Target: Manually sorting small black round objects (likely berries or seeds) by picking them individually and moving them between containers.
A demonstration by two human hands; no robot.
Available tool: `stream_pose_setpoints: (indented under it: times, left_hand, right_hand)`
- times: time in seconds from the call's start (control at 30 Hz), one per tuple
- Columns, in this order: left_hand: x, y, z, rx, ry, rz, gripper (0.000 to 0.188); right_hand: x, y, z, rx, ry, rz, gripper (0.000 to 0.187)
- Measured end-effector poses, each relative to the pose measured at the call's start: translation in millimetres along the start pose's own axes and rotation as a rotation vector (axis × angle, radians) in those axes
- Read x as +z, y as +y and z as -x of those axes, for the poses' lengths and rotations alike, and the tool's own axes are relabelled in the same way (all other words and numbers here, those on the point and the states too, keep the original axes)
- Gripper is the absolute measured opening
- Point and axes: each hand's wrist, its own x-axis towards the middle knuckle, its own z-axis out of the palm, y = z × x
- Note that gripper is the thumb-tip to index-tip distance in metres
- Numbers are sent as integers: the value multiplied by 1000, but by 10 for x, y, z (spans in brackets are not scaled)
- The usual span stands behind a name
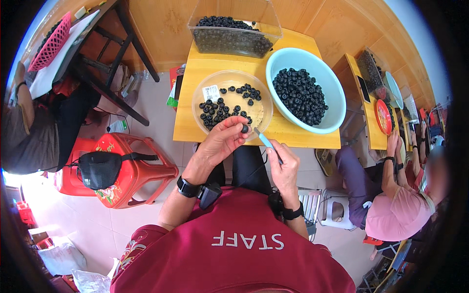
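My left hand (220, 144) pinches a small round black piece (245, 129) between thumb and fingertips, over the near edge of a clear round plastic dish (261, 115). Closed around a small blue-handled knife (264, 140), my right hand (283, 163) points its tip at the piece, close to it; whether they touch I cannot tell. Several similar black ring-like pieces (215, 112) lie loose in the dish beside a white label (211, 93). To the right, a pale blue basin (338, 110) holds a large heap of these black pieces (300, 95).
The yellow wooden table (312, 139) also bears a clear rectangular box (234, 41) of black pieces at the back. A red stool (139, 166) with a black bag (99, 170) stands left. Other people work at tables on both sides; one at right wears a pink shirt (398, 215).
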Motion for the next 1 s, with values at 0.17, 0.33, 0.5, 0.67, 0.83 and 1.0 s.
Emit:
stream_pose_setpoints:
  times: [0.17,0.33,0.5,0.67,0.83,1.0]
  left_hand:
    - [-23,-41,5,-3,54,12,19]
    - [-42,-43,20,-36,33,17,18]
    - [-27,-53,39,-24,36,12,17]
    - [-7,-53,47,-23,20,30,16]
    - [26,-46,64,-22,48,17,15]
    - [23,-26,84,-26,50,-14,15]
  right_hand:
    - [-19,-160,-46,-7,-71,72,14]
    - [2,-161,-58,-50,-98,104,15]
    - [-10,-150,-65,-76,-141,168,17]
    - [-17,-142,-66,-82,-132,164,17]
    - [-15,-102,-56,-89,-121,169,18]
    - [-1,-75,-50,-100,-113,155,19]
